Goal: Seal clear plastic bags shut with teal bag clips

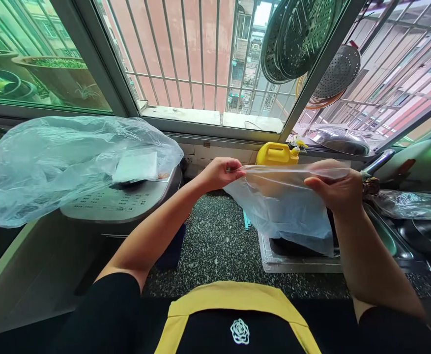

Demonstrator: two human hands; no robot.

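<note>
I hold a clear plastic bag stretched between both hands above the speckled dark countertop. My left hand pinches the bag's top edge at its left corner. My right hand grips the top edge at the right, fingers closed over the film. The bag hangs down over a white tray or board beside the sink. Nothing can be made out inside the bag.
A large crumpled clear bag lies over a grey appliance at left. A yellow jug stands at the barred window. Metal steamer plates and a strainer hang at upper right. The sink with a tap is at right.
</note>
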